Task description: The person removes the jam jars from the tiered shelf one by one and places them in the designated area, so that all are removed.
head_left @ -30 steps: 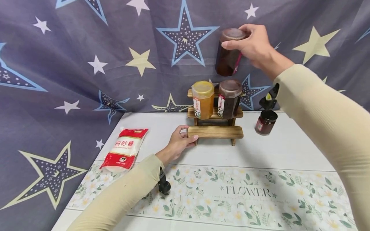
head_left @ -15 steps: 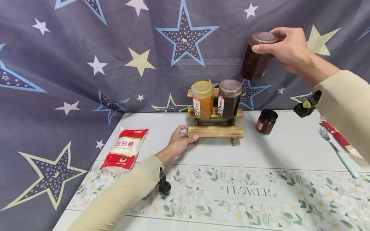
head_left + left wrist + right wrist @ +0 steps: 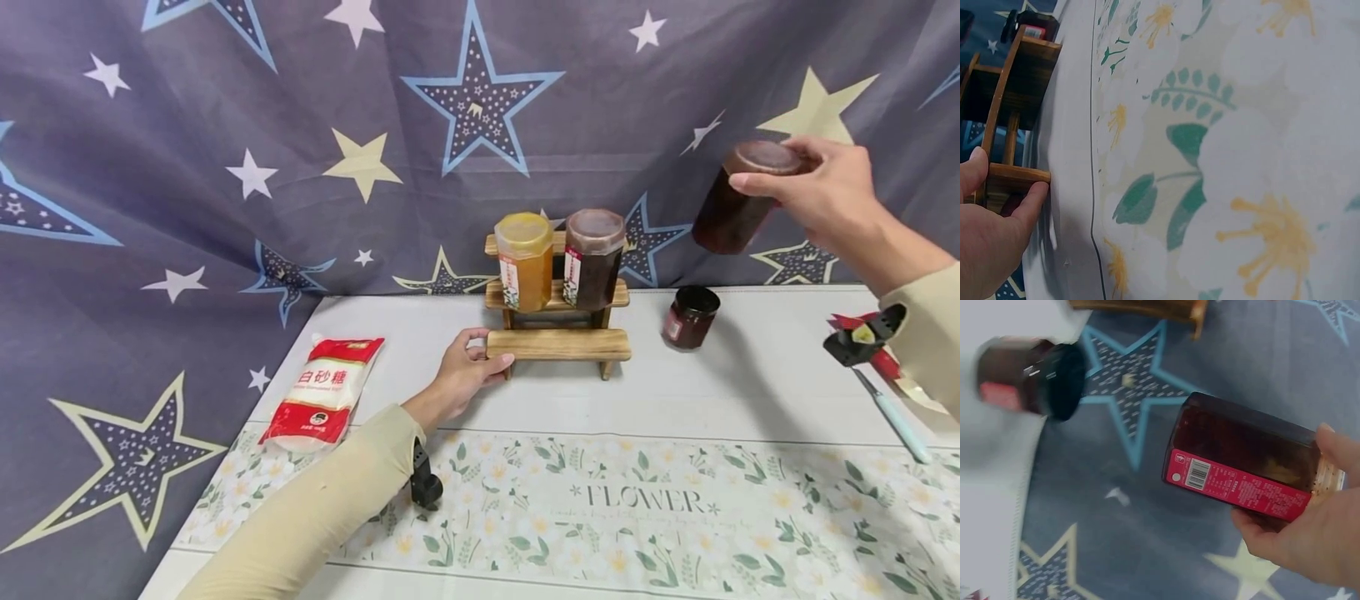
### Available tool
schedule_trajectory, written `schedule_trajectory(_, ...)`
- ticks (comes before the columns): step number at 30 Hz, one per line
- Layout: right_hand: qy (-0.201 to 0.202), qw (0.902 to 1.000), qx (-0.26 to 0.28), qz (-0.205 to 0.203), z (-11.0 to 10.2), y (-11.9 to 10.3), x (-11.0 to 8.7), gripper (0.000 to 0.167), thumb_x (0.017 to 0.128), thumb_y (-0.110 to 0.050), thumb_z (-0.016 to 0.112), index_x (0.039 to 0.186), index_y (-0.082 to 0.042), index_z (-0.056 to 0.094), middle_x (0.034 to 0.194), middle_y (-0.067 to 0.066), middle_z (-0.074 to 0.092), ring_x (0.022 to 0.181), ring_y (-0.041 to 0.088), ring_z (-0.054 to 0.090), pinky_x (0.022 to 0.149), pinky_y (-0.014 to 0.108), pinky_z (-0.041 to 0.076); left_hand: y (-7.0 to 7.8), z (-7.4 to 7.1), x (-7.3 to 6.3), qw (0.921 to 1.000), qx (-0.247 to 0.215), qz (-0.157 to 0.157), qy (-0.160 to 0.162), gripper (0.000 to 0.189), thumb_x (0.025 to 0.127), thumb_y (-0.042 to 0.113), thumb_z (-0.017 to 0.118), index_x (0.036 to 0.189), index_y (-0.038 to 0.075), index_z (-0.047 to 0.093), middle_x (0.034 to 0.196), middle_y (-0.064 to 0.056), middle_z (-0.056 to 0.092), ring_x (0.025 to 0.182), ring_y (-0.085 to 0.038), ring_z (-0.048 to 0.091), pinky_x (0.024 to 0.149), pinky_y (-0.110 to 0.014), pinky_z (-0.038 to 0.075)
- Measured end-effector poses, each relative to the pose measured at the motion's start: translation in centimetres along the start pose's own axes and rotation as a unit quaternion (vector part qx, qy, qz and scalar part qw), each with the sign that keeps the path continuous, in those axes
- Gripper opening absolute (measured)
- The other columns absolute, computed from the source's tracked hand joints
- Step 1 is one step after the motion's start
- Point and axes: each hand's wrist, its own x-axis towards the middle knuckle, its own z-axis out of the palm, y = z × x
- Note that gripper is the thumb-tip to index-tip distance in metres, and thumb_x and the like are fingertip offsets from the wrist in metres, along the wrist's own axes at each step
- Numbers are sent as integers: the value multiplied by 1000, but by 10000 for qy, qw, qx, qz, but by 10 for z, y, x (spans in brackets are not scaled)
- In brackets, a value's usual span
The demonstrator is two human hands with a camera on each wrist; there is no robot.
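High at the right in the head view, my right hand (image 3: 832, 187) grips a dark jar (image 3: 738, 204) by its top, tilted and above the table. The right wrist view shows this jar's pink label (image 3: 1235, 487) with a barcode. My left hand (image 3: 468, 371) holds the left end of the front step of a small wooden stepped rack (image 3: 558, 343); in the left wrist view its thumb and fingers pinch the step. On the rack's middle step stand a jar with orange-yellow contents (image 3: 527, 267) and a second dark jar (image 3: 592, 262).
A short black-lidded jar (image 3: 690, 318) stands right of the rack. At the far right lie a fork (image 3: 896, 425), its tines covered, and a red packet (image 3: 885, 362) partly behind the right sleeve. A red-and-white sugar bag (image 3: 324, 392) lies left. A starry cloth (image 3: 300, 83) hangs behind.
My right hand has carried the dark jar rightward from above the rack, then lower, and the jar tilts more. My left hand keeps its place on the rack.
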Motion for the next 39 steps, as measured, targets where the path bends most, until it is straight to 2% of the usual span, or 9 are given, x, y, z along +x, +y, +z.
schedule_trajectory(2,136,9995,-279,77,-3,11,-1,62,73,-40,83,124,-20,53,93,-10,51,75,6,51,48,15,46,0,0,0,10000,-7,4,-14,60,87,1,70,137,8,39,116,-23,61,106,-40,62,90,-46,54)
schedule_trajectory(4,272,9992,-278,34,-5,22,0,60,73,-38,83,122,-19,54,92,-10,50,74,4,52,50,11,46,0,0,1,10000,-11,3,-27,60,87,1,70,138,8,38,115,-22,61,106,-40,62,90,-46,54)
schedule_trajectory(9,574,9977,-341,-65,-9,45,0,45,74,-37,83,109,-23,59,83,-15,52,66,-1,51,49,10,44,0,0,0,10000,15,-9,-13,61,87,2,70,138,9,38,115,-22,61,105,-39,62,90,-45,54)
schedule_trajectory(15,669,9970,-366,-94,-10,68,-4,37,75,-36,83,100,-26,58,79,-20,53,64,-5,51,47,11,44,0,0,0,10000,-39,-33,-38,62,87,2,70,139,9,37,118,-23,60,107,-40,61,91,-46,54)
schedule_trajectory(20,669,9950,-736,-39,-8,83,-8,38,75,-43,81,100,-28,56,75,-24,51,60,-5,49,43,16,42,-1,0,1,9999,-81,-30,-70,64,87,2,70,141,9,36,116,-22,60,109,-42,60,93,-47,53)
schedule_trajectory(26,720,9938,-851,-39,-6,101,-13,38,76,-43,80,100,-29,54,69,-29,49,56,-7,49,42,17,41,0,0,0,10000,-37,-14,-53,63,87,3,70,140,8,37,114,-21,60,107,-42,61,92,-47,53)
schedule_trajectory(31,854,9893,-1180,-30,-3,113,-15,47,74,-47,81,106,-23,57,70,-30,46,62,-7,46,50,12,40,0,0,0,10000,-39,6,-73,62,87,3,70,140,8,37,115,-22,60,108,-42,60,92,-48,53)
schedule_trajectory(39,718,9912,-1104,-151,8,131,-18,56,74,-43,82,114,-14,57,76,-28,48,70,-5,47,54,9,41,-1,0,1,10000,-4,-14,-48,62,87,3,70,139,8,38,116,-22,60,107,-41,61,92,-47,53)
